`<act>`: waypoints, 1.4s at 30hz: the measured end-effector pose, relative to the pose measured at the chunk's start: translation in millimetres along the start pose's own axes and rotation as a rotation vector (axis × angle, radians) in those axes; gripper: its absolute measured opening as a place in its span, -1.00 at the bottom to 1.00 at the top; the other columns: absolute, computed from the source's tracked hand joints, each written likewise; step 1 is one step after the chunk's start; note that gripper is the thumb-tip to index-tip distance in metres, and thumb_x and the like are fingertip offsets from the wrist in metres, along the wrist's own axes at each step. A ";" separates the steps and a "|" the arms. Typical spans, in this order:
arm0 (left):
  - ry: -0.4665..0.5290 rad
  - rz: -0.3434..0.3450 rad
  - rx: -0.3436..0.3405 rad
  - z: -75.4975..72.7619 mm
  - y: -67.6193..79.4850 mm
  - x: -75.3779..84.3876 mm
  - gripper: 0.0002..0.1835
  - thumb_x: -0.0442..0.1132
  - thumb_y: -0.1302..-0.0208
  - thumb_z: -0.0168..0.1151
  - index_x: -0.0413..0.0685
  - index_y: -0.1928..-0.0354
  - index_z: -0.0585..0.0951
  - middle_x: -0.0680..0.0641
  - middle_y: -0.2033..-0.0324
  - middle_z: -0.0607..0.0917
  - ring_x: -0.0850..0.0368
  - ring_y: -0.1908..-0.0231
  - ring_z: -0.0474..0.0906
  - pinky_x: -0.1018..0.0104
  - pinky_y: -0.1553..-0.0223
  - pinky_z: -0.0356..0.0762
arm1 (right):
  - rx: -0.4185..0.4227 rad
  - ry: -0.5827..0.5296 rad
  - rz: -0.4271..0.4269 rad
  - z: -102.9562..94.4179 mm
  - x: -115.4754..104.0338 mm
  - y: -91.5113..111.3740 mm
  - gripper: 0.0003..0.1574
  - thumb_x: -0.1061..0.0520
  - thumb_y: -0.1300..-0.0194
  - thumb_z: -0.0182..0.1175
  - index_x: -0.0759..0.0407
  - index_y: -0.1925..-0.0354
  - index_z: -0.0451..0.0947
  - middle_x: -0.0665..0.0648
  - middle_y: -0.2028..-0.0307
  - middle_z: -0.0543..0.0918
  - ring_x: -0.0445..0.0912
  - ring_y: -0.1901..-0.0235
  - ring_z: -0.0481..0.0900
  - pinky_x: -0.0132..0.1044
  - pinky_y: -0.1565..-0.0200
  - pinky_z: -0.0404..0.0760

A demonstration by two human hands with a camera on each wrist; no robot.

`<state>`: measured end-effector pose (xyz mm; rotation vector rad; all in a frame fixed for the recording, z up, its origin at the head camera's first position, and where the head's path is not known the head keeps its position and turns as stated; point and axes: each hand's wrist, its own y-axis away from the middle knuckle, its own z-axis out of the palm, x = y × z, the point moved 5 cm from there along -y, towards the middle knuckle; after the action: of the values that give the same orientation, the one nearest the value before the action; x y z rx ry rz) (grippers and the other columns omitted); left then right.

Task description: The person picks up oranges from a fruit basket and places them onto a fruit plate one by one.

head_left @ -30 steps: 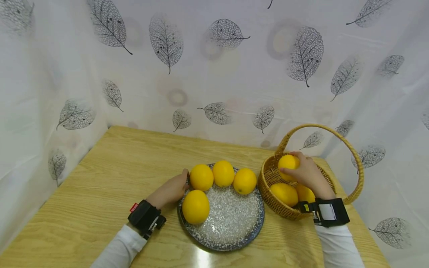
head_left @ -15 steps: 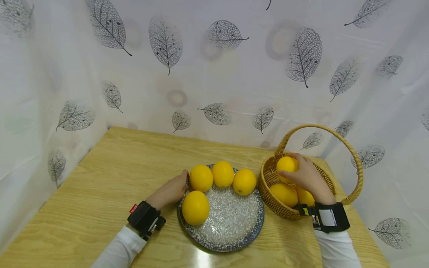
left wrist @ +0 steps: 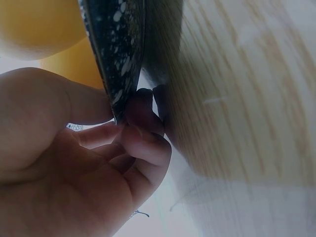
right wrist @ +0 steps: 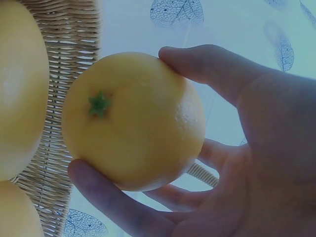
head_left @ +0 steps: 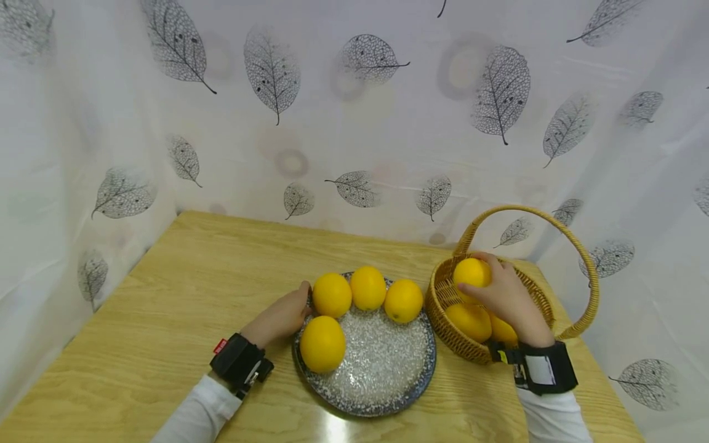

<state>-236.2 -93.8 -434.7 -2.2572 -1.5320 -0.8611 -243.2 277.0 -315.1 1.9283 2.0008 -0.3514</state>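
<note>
My left hand (head_left: 285, 314) pinches the left rim of a round speckled plate (head_left: 388, 369). In the left wrist view the thumb lies above the plate's dark edge and curled fingers are beneath it, close to the table. Several oranges (head_left: 323, 344) sit along the plate's left and far side. Over the wicker basket (head_left: 462, 344), my right hand (head_left: 506, 295) grips another orange (right wrist: 133, 123) between thumb and fingers. A green star-shaped stem mark shows on this orange in the right wrist view. Below it, longer yellow-orange fruits (head_left: 469, 322) lie in the basket, partly hidden by the right hand.
The basket's tall arched handle (head_left: 589, 271) rises behind and to the right of my right hand. A wooden table (head_left: 194, 277) carries everything. A pale curtain printed with leaves (head_left: 365, 123) hangs behind it and along both sides.
My right hand, holding the orange, has shifted slightly left over the basket. My left hand stays at the plate's rim, and the oranges on the plate keep their places.
</note>
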 end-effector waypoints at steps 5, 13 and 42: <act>0.006 0.008 0.009 0.1 0.9 0.6 -0.59 -0.46 -0.47 0.06 -0.49 -0.26 0.28 -0.42 0.05 0.65 -0.15 0.06 0.66 0.02 0.08 0.62 | 0.014 0.000 -0.002 -0.1 -5.4 4.8 0.04 -0.17 -0.35 0.30 0.25 -0.53 0.10 0.65 -0.25 0.31 0.39 -0.03 0.53 0.09 0.15 0.62; 0.009 0.002 0.006 1.4 -0.1 -1.0 -0.59 -0.45 -0.47 0.05 -0.47 -0.27 0.28 -0.40 0.06 0.66 -0.08 0.11 0.64 0.05 0.11 0.62 | 0.029 -0.002 0.000 0.6 -13.1 11.3 0.03 -0.18 -0.34 0.31 0.22 -0.52 0.12 0.61 -0.23 0.33 0.37 -0.02 0.53 0.07 0.17 0.63; 0.015 0.005 0.009 1.4 -1.7 -2.5 -0.69 -0.43 -0.48 0.05 -0.39 -0.17 0.32 -0.26 0.23 0.66 0.03 0.26 0.56 0.17 0.23 0.55 | 0.005 -0.007 -0.010 7.6 -43.4 32.9 0.00 -0.26 -0.34 0.28 0.16 -0.50 0.15 0.57 -0.25 0.38 0.35 -0.07 0.54 0.15 0.08 0.63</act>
<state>-238.0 -94.2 -437.5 -2.2426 -1.5199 -0.8664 -209.0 235.9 -302.6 1.9185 2.0081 -0.3655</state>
